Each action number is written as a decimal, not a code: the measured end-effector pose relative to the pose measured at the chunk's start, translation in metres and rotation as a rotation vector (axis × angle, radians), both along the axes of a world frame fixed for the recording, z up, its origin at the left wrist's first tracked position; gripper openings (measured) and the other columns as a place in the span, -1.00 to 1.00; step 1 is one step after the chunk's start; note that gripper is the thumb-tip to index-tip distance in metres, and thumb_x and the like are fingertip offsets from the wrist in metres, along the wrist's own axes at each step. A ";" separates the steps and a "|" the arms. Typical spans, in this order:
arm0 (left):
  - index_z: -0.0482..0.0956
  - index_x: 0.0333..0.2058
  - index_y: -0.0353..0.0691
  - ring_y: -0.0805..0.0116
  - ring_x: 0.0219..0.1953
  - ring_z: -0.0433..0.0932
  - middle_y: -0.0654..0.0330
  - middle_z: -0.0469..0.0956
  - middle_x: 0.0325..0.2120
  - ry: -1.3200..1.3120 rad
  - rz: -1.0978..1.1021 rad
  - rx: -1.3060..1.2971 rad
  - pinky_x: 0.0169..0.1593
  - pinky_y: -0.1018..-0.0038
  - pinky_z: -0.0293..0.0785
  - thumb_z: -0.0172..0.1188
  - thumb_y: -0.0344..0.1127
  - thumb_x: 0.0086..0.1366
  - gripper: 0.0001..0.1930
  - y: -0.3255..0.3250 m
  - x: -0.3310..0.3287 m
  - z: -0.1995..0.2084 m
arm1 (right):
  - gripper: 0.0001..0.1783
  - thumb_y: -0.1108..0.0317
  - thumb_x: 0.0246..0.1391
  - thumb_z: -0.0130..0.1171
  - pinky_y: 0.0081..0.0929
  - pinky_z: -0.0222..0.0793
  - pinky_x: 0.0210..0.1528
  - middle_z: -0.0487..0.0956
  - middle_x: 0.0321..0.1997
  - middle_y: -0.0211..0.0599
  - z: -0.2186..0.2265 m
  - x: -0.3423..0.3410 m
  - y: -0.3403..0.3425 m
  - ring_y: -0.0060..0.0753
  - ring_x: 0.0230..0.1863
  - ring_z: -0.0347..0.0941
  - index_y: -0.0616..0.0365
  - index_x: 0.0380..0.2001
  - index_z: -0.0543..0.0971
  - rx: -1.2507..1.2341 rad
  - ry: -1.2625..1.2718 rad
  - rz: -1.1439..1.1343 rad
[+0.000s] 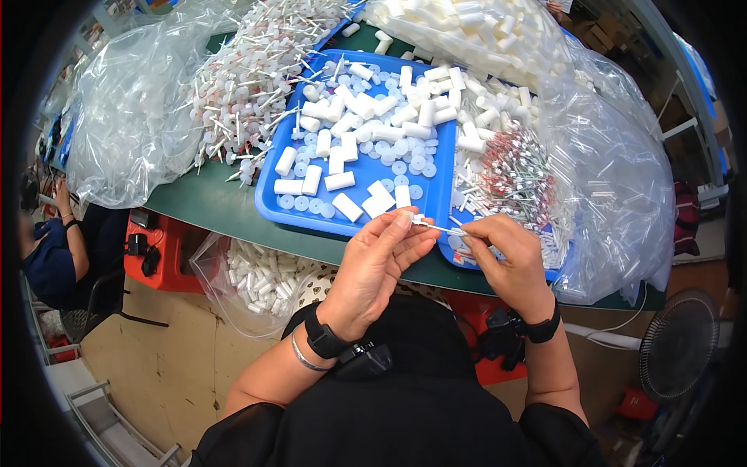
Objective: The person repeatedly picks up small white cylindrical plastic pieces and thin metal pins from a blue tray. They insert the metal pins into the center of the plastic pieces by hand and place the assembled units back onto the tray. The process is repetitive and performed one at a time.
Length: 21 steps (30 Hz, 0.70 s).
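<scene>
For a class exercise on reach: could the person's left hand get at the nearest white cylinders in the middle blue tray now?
Probably yes: the left hand is close to the middle blue tray, and the nearest white cylinders lie uncovered, though it holds a thin white piece.

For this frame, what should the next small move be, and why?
Probably hold the left hand steady and gently push the right hand toward it: the slender white piece spans the gap between their fingertips, gripped at both ends. Fingers partly cover those ends, so whether it is fully seated is unclear.
</scene>
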<state>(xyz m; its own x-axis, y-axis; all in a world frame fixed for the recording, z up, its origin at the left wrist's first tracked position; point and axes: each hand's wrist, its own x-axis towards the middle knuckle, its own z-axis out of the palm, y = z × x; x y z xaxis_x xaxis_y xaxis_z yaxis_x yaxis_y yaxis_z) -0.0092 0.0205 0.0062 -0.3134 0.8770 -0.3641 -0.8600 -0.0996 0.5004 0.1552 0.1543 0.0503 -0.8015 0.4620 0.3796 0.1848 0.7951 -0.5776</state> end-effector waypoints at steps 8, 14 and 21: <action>0.51 0.03 -0.36 0.23 0.02 0.64 -0.02 0.61 -0.07 -0.027 0.011 0.024 0.15 0.40 0.60 0.13 -0.24 0.49 -0.69 -0.005 -0.004 -0.004 | -0.80 0.58 -0.02 0.36 -0.32 0.50 -0.34 0.62 -0.35 -0.20 0.005 -0.011 -0.001 -0.16 -0.36 0.59 0.23 -0.27 0.64 0.168 0.031 0.086; 0.43 0.20 -0.38 0.26 0.13 0.56 0.00 0.54 0.11 0.123 -0.087 0.062 0.28 0.33 0.46 0.13 -0.24 0.50 -0.57 -0.015 0.000 -0.001 | -0.87 0.44 0.24 0.23 -0.48 0.51 -0.39 0.62 -0.41 -0.25 0.004 -0.025 -0.015 -0.35 -0.45 0.60 0.26 -0.20 0.62 -0.392 -0.093 0.082; 0.43 0.22 -0.37 0.29 0.13 0.54 0.05 0.53 0.13 0.301 -0.087 0.102 0.27 0.30 0.46 0.11 -0.28 0.50 -0.58 -0.030 -0.015 -0.005 | -0.80 0.37 0.36 0.14 -0.58 0.55 -0.36 0.68 -0.37 -0.31 0.008 -0.041 -0.010 -0.58 -0.41 0.63 0.28 -0.12 0.61 -1.211 -0.233 0.136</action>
<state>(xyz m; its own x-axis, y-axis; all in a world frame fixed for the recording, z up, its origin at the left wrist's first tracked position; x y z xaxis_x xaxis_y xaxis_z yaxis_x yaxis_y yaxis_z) -0.0245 -0.0100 0.0007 -0.3162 0.9323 -0.1758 -0.6826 -0.0949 0.7246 0.1139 0.1444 0.0584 -0.8615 0.3234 -0.3914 0.3392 -0.2070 -0.9177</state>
